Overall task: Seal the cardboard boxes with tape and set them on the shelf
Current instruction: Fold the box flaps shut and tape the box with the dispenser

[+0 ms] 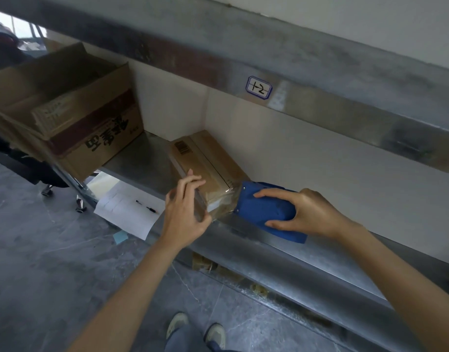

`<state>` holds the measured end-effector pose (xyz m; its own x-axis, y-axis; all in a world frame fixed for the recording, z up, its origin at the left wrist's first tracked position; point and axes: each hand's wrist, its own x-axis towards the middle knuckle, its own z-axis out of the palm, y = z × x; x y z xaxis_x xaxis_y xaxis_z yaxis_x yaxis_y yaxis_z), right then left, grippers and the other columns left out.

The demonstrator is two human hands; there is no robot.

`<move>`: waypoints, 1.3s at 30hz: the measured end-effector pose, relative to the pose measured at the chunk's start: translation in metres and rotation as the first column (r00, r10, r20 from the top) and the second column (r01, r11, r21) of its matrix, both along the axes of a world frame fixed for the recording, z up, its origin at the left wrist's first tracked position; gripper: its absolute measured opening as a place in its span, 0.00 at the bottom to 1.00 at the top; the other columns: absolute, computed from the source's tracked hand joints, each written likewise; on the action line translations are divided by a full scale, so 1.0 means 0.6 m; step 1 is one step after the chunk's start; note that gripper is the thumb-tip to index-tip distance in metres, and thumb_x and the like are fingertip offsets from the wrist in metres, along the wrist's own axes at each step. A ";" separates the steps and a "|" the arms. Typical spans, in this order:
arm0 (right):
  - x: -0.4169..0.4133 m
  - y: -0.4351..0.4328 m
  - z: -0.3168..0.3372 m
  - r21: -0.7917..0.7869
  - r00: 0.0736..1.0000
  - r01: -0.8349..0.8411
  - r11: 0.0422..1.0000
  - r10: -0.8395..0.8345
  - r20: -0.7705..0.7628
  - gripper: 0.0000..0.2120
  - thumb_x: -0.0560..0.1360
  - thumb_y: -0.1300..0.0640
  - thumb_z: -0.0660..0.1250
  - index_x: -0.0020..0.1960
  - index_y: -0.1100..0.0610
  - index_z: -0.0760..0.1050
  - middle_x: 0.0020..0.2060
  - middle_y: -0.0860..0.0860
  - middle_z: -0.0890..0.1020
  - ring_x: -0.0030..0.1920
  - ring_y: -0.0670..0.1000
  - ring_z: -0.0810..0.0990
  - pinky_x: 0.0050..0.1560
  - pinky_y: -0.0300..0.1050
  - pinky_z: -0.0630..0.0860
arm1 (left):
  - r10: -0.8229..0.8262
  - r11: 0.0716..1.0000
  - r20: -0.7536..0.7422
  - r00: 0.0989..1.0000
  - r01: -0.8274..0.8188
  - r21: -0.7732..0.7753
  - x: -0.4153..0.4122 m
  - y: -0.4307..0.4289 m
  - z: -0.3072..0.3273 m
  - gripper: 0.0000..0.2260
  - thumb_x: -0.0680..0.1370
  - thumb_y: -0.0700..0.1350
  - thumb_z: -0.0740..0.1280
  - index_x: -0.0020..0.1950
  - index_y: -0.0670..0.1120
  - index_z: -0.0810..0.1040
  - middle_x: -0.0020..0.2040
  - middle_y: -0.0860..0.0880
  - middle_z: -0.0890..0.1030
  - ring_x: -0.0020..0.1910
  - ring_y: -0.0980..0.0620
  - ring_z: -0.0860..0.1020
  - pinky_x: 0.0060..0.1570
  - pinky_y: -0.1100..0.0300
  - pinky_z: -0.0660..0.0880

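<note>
Head view. Small box (205,161) lies on the steel shelf (281,246), long axis running from the front edge back toward the wall, its near end at the front edge. Left hand (185,209) on the box's near left corner: fingers nearly straight and laid on the top, thumb pressed against the taped near end. Right hand (304,212) wrapped round a blue dispenser (259,207), which sits just right of the box's near end, nose touching it. Clear tape (218,208) stretches from the nose across the near end, glossy and wrinkled. Box thus sits between the two hands, both in contact at the front edge. A big box (91,138), flaps open, stands at the shelf's left end, well apart; bare steel shows between it and the small one, and more runs right of the dispenser. Upper beam overhead carries a label (259,87). On the floor (40,250) below the left end: a sheet (127,214) with a pen (147,207) on it.
</note>
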<state>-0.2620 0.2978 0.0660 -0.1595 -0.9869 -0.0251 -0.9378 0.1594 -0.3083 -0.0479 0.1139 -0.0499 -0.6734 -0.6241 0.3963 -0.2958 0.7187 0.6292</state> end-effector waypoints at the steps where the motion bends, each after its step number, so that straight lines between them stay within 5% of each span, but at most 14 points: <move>1: 0.001 0.000 0.005 0.002 1.000 -0.009 1.000 0.009 -0.011 0.27 0.71 0.43 0.74 0.68 0.34 0.69 0.31 0.25 0.72 0.33 0.39 0.74 0.33 0.30 0.62 | -0.012 1.000 0.005 1.000 0.012 0.009 -0.001 0.002 0.000 0.29 0.69 0.50 0.70 0.69 0.45 0.68 0.71 0.50 0.66 0.79 0.52 0.57 0.69 0.39 0.67; 10: 0.013 -0.010 0.033 0.052 0.996 -0.079 0.996 0.081 -0.038 0.30 0.70 0.35 0.71 0.70 0.33 0.67 0.37 0.19 0.69 0.37 0.34 0.73 0.34 0.29 0.61 | -0.020 0.996 -0.146 0.989 0.033 0.088 -0.001 -0.015 0.000 0.28 0.69 0.50 0.78 0.65 0.46 0.72 0.76 0.55 0.66 0.78 0.60 0.57 0.73 0.53 0.64; 14: 0.041 -0.038 0.026 0.007 0.983 -0.170 0.985 0.170 -0.073 0.28 0.71 0.33 0.68 0.69 0.33 0.67 0.23 0.41 0.68 0.24 0.43 0.68 0.31 0.33 0.65 | -0.067 0.989 -0.103 0.992 0.080 0.126 0.037 -0.060 0.008 0.26 0.69 0.45 0.78 0.63 0.49 0.70 0.76 0.56 0.68 0.79 0.59 0.55 0.74 0.49 0.63; 16: 0.050 -0.057 0.015 -0.009 0.972 -0.205 0.979 0.202 -0.116 0.26 0.73 0.34 0.66 0.70 0.33 0.65 0.22 0.44 0.64 0.23 0.44 0.64 0.31 0.39 0.69 | -0.080 0.979 -0.102 0.992 0.098 0.177 0.047 -0.077 0.012 0.27 0.69 0.44 0.79 0.62 0.51 0.69 0.76 0.56 0.68 0.79 0.59 0.55 0.74 0.43 0.64; 19: 0.041 -0.072 0.005 -0.032 0.970 -0.217 0.976 0.212 -0.120 0.26 0.75 0.35 0.64 0.71 0.32 0.62 0.26 0.47 0.72 0.24 0.47 0.66 0.32 0.41 0.73 | -0.104 0.966 -0.108 0.989 0.126 0.224 0.052 -0.086 0.014 0.27 0.69 0.42 0.79 0.62 0.51 0.70 0.76 0.55 0.68 0.79 0.59 0.56 0.74 0.42 0.64; 26: 0.002 -0.069 0.007 -0.055 0.959 -0.277 0.959 0.273 -0.075 0.25 0.75 0.38 0.65 0.70 0.29 0.62 0.23 0.52 0.68 0.25 0.53 0.66 0.29 0.37 0.66 | -0.114 0.956 -0.133 0.985 0.145 0.257 0.050 -0.092 0.007 0.25 0.69 0.43 0.79 0.61 0.47 0.71 0.75 0.57 0.68 0.79 0.58 0.56 0.70 0.36 0.68; 32: -0.050 -0.033 0.006 -0.001 0.981 -0.192 0.981 0.192 -0.003 0.27 0.73 0.40 0.70 0.66 0.22 0.61 0.25 0.46 0.72 0.28 0.50 0.72 0.31 0.33 0.67 | -0.122 0.958 -0.118 0.985 0.148 0.245 0.047 -0.095 0.002 0.27 0.69 0.43 0.79 0.63 0.45 0.71 0.75 0.55 0.68 0.79 0.56 0.56 0.70 0.37 0.68; 36: -0.065 -0.019 0.016 0.005 0.992 -0.125 0.992 0.125 -0.035 0.30 0.72 0.42 0.71 0.65 0.21 0.60 0.37 0.24 0.74 0.37 0.36 0.76 0.37 0.26 0.66 | -0.130 0.952 -0.135 0.982 0.162 0.259 0.049 -0.096 0.002 0.27 0.69 0.45 0.78 0.63 0.46 0.70 0.75 0.56 0.68 0.79 0.55 0.56 0.67 0.36 0.70; 39: -0.063 -0.017 0.017 0.028 0.996 -0.086 0.996 0.087 -0.009 0.28 0.72 0.42 0.71 0.63 0.20 0.63 0.37 0.24 0.75 0.39 0.34 0.76 0.40 0.26 0.68 | -0.121 0.950 -0.127 0.984 0.152 0.274 0.047 -0.095 0.004 0.28 0.69 0.45 0.78 0.64 0.47 0.70 0.75 0.57 0.68 0.79 0.56 0.56 0.67 0.36 0.71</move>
<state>-0.2999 0.2874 0.0763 -0.0738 -0.9959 -0.0517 -0.9514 0.0859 -0.2956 -0.0195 0.0571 -0.0475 -0.7233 -0.6255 0.2925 -0.1265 0.5364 0.8344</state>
